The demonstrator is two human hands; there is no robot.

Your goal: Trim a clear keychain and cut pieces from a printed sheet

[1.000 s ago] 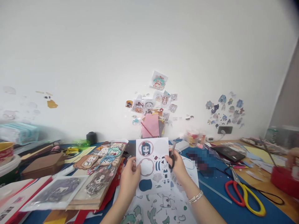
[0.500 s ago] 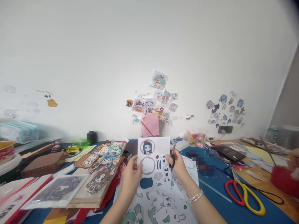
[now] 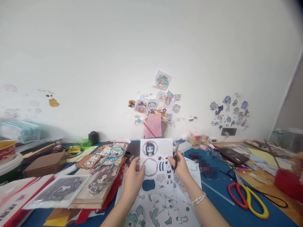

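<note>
A white printed pattern sheet [image 3: 163,145] is held up in front of me, showing a dark-haired cartoon figure in a circle and several dark cut-out shapes. My left hand [image 3: 134,175] pinches its left edge, thumb in front and fingers behind. At the right edge, my right hand [image 3: 181,167] grips the sheet too, with small black-handled scissors [image 3: 175,157] hooked on the same hand, blades pointing up. Below the held sheet lies another paper [image 3: 158,211] printed with green and white shapes. A beaded bracelet [image 3: 198,198] circles my right wrist.
Red-and-yellow scissors [image 3: 248,197] lie on the blue mat [image 3: 217,208] at right. Left stands a wooden board stack [image 3: 90,201] with cartoon pieces on top, beside a plastic-sleeved picture [image 3: 56,192]. A pink paper [image 3: 153,126] leans by the wall. Another person's hand [image 3: 297,165] shows at far right.
The view has shifted very slightly. Both hands keep the same hold on the sheet and scissors.
</note>
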